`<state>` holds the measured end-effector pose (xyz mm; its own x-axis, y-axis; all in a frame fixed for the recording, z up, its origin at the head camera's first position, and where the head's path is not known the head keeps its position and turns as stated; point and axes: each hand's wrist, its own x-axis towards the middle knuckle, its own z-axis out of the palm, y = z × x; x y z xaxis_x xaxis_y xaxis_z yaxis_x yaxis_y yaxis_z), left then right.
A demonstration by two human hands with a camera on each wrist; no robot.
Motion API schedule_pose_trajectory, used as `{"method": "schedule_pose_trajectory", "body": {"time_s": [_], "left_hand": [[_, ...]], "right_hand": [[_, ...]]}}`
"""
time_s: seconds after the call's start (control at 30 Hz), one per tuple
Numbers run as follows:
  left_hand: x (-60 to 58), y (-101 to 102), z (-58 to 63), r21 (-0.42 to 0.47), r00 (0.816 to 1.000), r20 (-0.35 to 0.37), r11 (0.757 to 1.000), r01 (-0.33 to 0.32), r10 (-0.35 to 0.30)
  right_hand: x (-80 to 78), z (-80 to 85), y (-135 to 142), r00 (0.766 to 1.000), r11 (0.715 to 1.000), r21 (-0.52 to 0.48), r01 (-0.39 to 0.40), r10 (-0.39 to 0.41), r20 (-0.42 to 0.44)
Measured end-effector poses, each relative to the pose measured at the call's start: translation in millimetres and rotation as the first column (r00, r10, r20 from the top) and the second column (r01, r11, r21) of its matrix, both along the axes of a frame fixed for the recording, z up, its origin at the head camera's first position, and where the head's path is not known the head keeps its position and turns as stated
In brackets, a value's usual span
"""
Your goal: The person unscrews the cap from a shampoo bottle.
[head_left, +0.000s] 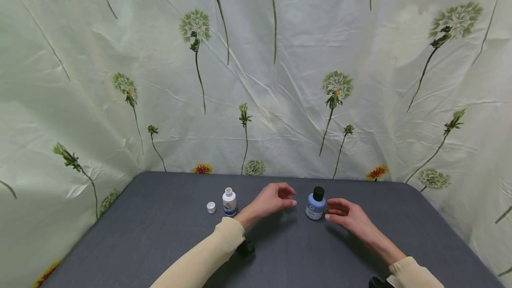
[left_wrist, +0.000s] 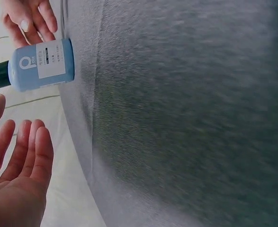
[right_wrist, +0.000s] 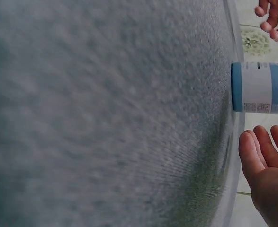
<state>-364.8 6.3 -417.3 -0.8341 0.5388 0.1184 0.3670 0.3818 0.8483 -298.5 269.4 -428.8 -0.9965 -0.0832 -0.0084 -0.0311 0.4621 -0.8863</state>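
A blue bottle [head_left: 315, 207] with a black cap [head_left: 318, 193] and a pale label stands upright on the dark table, between the two hands. To its left is my left hand [head_left: 276, 199], fingers loosely bent and apart from the bottle. Close on the bottle's right side is my right hand [head_left: 349, 215], its thumb and fingers spread. In the left wrist view the left hand [left_wrist: 22, 175] holds nothing, and the blue bottle [left_wrist: 44, 65] shows its label. The right wrist view shows the right hand [right_wrist: 271, 175] near the bottle [right_wrist: 257, 87], with its palm bare.
Behind the left forearm, a small white bottle [head_left: 230, 202] stands uncapped. Its white cap [head_left: 211, 207] lies on the table just left of it. The dark grey table [head_left: 160, 234] ends at a pale curtain [head_left: 264, 79] printed with dandelions.
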Motion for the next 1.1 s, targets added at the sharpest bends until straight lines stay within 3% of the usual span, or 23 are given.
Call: {"method": "schedule_pose_trajectory", "body": {"time_s": [0.27,0.5,0.67,1.1], "left_hand": [[-5.8,15.8,2.0,0.057,0.999,0.006,0.998,-0.034,0.033],[-6.5,29.8,2.3,0.100,1.000,-0.007,0.995,0.019,-0.019],[-4.5,38.9,4.1,0.117,0.999,0.024,0.992,0.042,-0.045],[-7.8,49.8,3.3,0.125,0.998,0.043,0.991,0.044,-0.050]], "right_hand": [[-11.6,-4.5,-1.9,0.998,0.998,-0.036,-0.051,0.052,0.036],[-18.7,-8.2,0.6,0.989,0.985,-0.129,-0.118,0.128,0.072],[-19.8,-10.2,0.9,0.980,0.970,-0.173,-0.171,0.186,0.071],[-23.0,-7.8,-6.5,0.988,0.979,-0.150,-0.135,0.146,0.059]]}}
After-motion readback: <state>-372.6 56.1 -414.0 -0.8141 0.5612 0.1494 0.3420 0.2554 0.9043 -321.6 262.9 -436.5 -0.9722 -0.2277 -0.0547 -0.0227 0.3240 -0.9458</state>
